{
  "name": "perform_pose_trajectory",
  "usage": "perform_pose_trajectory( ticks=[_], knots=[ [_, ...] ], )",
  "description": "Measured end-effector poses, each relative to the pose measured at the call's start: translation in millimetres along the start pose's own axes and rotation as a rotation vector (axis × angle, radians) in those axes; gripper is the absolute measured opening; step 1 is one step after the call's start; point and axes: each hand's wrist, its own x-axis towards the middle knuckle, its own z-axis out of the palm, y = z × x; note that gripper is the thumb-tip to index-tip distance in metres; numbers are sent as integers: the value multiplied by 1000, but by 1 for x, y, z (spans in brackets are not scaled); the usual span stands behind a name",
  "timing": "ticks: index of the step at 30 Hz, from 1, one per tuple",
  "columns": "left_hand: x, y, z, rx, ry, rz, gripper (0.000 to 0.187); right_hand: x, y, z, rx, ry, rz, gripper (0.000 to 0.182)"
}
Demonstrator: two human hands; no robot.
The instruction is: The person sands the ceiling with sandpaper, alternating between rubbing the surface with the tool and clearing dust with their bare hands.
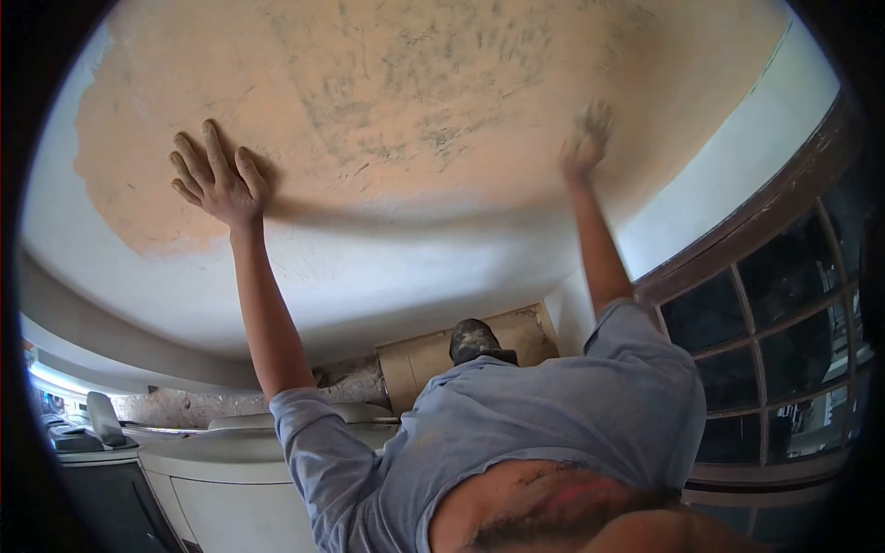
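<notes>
My left hand [221,184] lies against the wall with its fingers spread, dusty and holding nothing. Under it is a large tan-orange patch [369,120] marked with dark scuffs and scratches. Towards the upper right, my right hand [586,143] is up at the same patch, smeared by motion. Whether its fingers are spread or closed, or have anything under them, does not show. Around the patch's lower and left edges the wall is white [387,249].
At the right is a brown-framed window [747,313] with dark panes. A bare, rough wall strip [355,382] and a beige panel [406,369] are lower down. A pale cabinet or counter [240,507] stands at the lower left, beside a dark object [88,438]. One shoe [477,339] shows below my shirt.
</notes>
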Motion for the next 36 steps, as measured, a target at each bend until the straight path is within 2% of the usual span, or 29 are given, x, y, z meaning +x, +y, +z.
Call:
perform_pose_trajectory(
  ticks=[1, 2, 3, 4, 6, 7, 9, 11, 12, 14, 15, 18, 19, 21, 22, 24, 25, 27, 29, 30, 33, 36],
  knots=[
    [0, -1, 3, -4, 10, -5, 52, 62, 17, 5, 23, 47, -113, 43],
    [2, -2, 4, -7, 18, -10, 52, 120, 24, 5, -79, 39, -10, 43],
    [3, -2, 4, -9, 14, -6, 52, 170, 56, 16, -51, 97, -92, 45],
    [4, 0, 3, -14, 16, -3, 52, 212, 57, -1, -351, -100, -64, 43],
    [5, 1, 5, -18, 16, -10, 52, 284, 27, -1, -2, 31, 122, 44],
    [5, 2, 6, -32, 22, -16, 52, 279, 35, 3, -3, 22, 119, 44],
    [2, -1, 3, -17, -23, -20, 54, 242, 53, 14, -429, 78, -318, 44],
    [2, -2, 1, -10, -15, -20, 53, 146, 23, 26, -145, -8, 17, 47],
    [3, -1, 1, -12, -4, -12, 53, 105, -9, 18, -91, -27, 20, 48],
    [1, 1, 3, -33, 2, -20, 52, -7, -33, 13, -34, -56, -2, 48],
    [2, 0, 2, -45, 13, -20, 52, -35, -40, 15, -28, -92, 16, 47],
    [2, -1, 0, -15, 10, -15, 52, 17, -19, 11, -11, -136, -81, 44],
    [1, -4, 3, -3, 18, -1, 52, 63, -11, 10, -19, -137, -200, 43],
    [5, -3, 3, -4, 17, 9, 53, 155, 9, 23, -36, -13, -276, 44],
    [3, -1, 3, -7, 9, 9, 53, 200, 14, 13, -428, -567, 262, 41],
    [3, -1, 9, -79, 33, -25, 51, 275, -16, 7, 765, -144, 266, 45],
    [3, -2, 9, -68, 46, -20, 51, 271, -18, 15, 765, -153, 267, 45],
    [2, -3, 8, -52, 52, -32, 51, 248, -18, 32, -219, 52, -220, 44],
    [4, 0, 7, -95, 81, -20, 51, 151, -1, 43, -51, -67, -60, 40],
    [5, 0, 6, -91, 83, -32, 51, 127, -46, 30, -50, 2, -149, 41],
    [2, -1, 7, -107, 89, -33, 49, -27, -67, 22, -47, -157, -49, 42],
    [2, -3, 6, -89, 72, -50, 50, -10, -63, 25, 48, -92, -106, 38]
  ],
)
